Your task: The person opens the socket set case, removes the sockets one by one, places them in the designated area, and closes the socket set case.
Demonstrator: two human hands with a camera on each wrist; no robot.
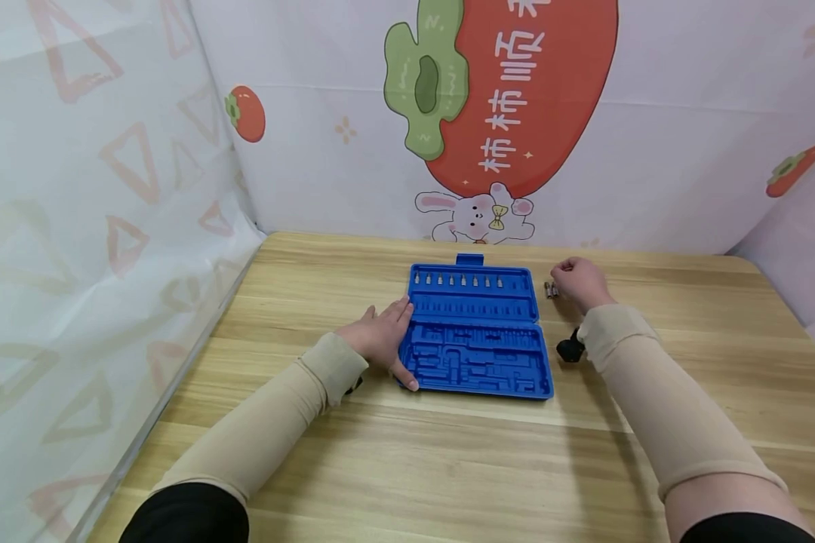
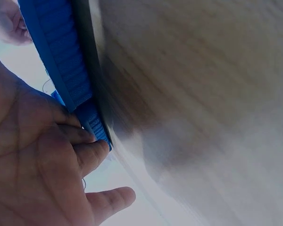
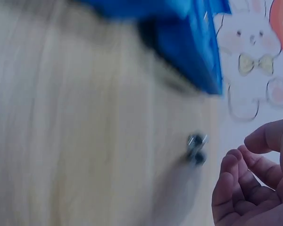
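Extending over the near part of a wood-grain desk (image 1: 407, 467), two arms wear beige sleeves (image 1: 258, 430). The left hand (image 1: 380, 339) is flat and spread, resting along the left side of an open blue plastic tool case (image 1: 475, 379), its thumb at the near corner. The case lies at mid-desk, its molded near half filled with recesses. A small black device (image 1: 570, 349) shows at the right wrist. Farther back, eight metal bits (image 1: 463, 280) stand in one row in the far half. Just right of the case, two small metal sockets (image 1: 548, 289) rest on the desk. The right hand (image 1: 580, 283) is beside them, fingers loosely curled, nothing visible between thumb and fingertips. A blue latch (image 1: 470, 259) juts from the case's far edge. Behind everything hangs a white backdrop (image 1: 299, 173) printed with a rabbit (image 1: 475, 215) and a large red persimmon (image 1: 570, 98).
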